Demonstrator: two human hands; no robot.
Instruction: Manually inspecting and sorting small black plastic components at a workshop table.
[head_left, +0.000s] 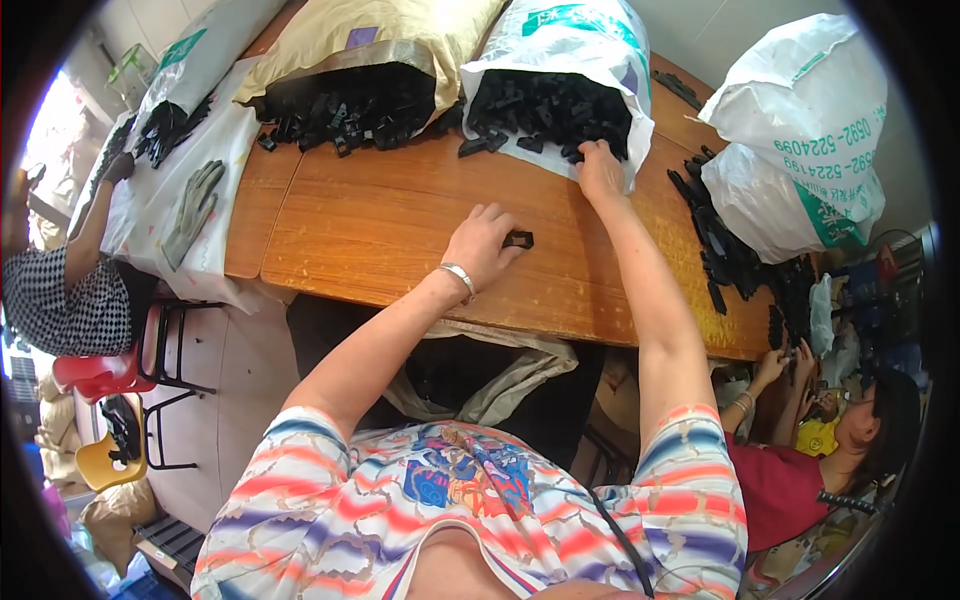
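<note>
My left hand [482, 247] rests over the table with its fingers closed round a small black plastic part [519, 240], which sticks out past the thumb side. My right hand [600, 172] reaches to the mouth of a white sack [640, 95], its fingertips pinched at a black plastic piece [573, 154] on the edge of the pile. Loose black plastic parts [545, 105] fill that sack and spill onto its lower lip. Part of the right fingertips is hidden among the pieces.
A beige sack [440, 40] of black parts lies open beside the white one on the wooden table [380, 220]. At right are black strips [715, 235] and a full white bag [800, 130]. Co-workers sit at left and right. A grey glove [193, 210] lies at left.
</note>
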